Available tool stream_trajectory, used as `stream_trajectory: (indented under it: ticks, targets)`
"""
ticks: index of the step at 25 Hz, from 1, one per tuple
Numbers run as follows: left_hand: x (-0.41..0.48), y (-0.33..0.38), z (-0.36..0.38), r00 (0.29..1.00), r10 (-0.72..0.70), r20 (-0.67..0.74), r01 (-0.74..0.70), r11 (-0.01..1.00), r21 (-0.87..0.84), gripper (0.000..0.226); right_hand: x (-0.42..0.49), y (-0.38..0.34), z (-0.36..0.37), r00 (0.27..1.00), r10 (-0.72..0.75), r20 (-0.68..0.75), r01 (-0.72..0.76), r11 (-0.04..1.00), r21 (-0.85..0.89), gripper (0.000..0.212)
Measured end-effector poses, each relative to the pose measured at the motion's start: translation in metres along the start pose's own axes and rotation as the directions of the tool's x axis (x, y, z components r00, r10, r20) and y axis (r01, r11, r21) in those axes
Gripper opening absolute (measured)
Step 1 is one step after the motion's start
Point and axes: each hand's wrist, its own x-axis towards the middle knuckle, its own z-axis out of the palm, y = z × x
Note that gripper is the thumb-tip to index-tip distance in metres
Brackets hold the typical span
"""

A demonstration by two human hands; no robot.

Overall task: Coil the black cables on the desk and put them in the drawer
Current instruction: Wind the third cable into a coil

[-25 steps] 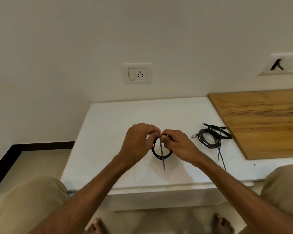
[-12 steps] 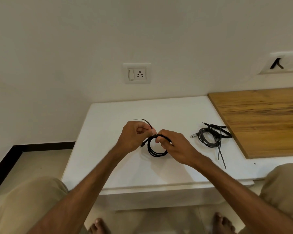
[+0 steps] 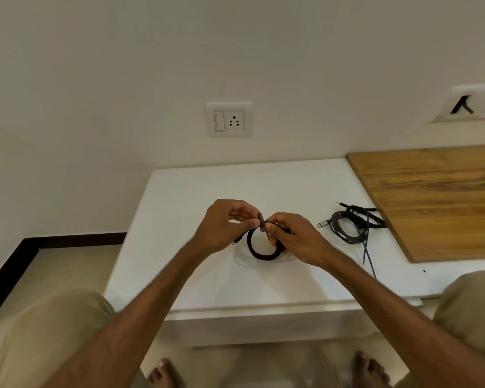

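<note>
A black cable (image 3: 259, 253) is wound into a small round coil just above the middle of the white desk (image 3: 185, 275). My right hand (image 3: 297, 239) grips the coil's top right side. My left hand (image 3: 224, 225) pinches the cable's loose end at the top of the coil, and the plug tip sticks up between my two hands. To the right lies a loose bundle of dark cables (image 3: 353, 225) with a silver plug and two ends trailing toward the desk's front edge. No drawer shows in the view.
A wooden board (image 3: 437, 200) covers the desk's right part, touching the loose bundle. A wall socket (image 3: 229, 120) sits above the desk, a second socket plate (image 3: 476, 106) at the far right. My knees and bare feet are below the front edge.
The cable end that hung down across the coil a second ago is now lifted to the top of the coil by my left hand. The coil sits slightly lower and looks tighter.
</note>
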Motion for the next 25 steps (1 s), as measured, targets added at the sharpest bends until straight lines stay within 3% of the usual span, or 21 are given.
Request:
stream_trajectory:
  ticks: [8, 12, 18, 21, 25]
  targets:
    - [-0.005, 0.004, 0.012, 0.991, 0.111, -0.077, -0.102, 0.988, 0.113, 0.010, 0.000, 0.000, -0.003, 0.995, 0.095, 0.031, -0.098, 0.985, 0.143, 0.025]
    - [-0.003, 0.002, 0.008, 0.995, 0.045, -0.090, -0.041, 0.998, 0.049, 0.018, 0.000, -0.003, -0.004, 0.998, 0.069, 0.008, -0.069, 0.980, 0.184, 0.021]
    - [-0.001, -0.010, 0.007, 0.984, -0.150, 0.095, 0.142, 0.986, 0.091, 0.019, 0.000, -0.002, -0.005, 0.996, 0.075, -0.041, -0.063, 0.967, 0.246, 0.018]
    - [-0.004, -0.007, 0.004, 0.958, -0.247, 0.146, 0.257, 0.965, -0.055, 0.016, 0.001, 0.000, -0.006, 0.988, 0.130, -0.080, -0.099, 0.945, 0.313, 0.018]
    - [-0.005, -0.005, 0.000, 0.955, -0.278, 0.104, 0.296, 0.918, -0.265, 0.023, 0.000, 0.001, -0.014, 0.981, 0.192, 0.005, -0.182, 0.922, 0.343, 0.017]
